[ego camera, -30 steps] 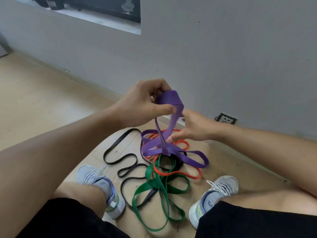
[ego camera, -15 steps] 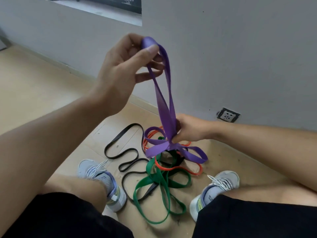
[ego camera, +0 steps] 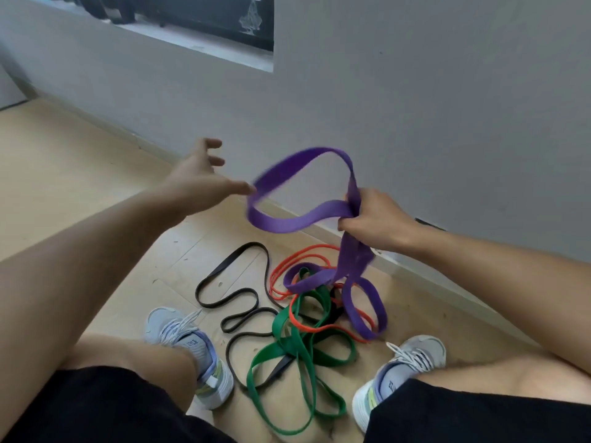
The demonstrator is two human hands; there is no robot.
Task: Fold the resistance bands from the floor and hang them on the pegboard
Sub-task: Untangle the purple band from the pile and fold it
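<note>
Green band [ego camera: 297, 356], black band [ego camera: 236, 302] and orange band [ego camera: 307, 318] lay tangled on the floor [ego camera: 64, 187] between the shoes. Right hand [ego camera: 371, 222] gripped the purple band [ego camera: 287, 199], lower loops trailing onto the pile. Left hand [ego camera: 201, 177] was spread loose, thumb touching its loop.

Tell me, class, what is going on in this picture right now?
A person crouches over a tangle of resistance bands on the floor. The right hand grips the purple band where its strands gather, with one loop raised in the air and the rest trailing down into the pile. The left hand is open, its thumb at that raised loop. The green band, orange band and black band lie on the floor. No pegboard is in view.
</note>
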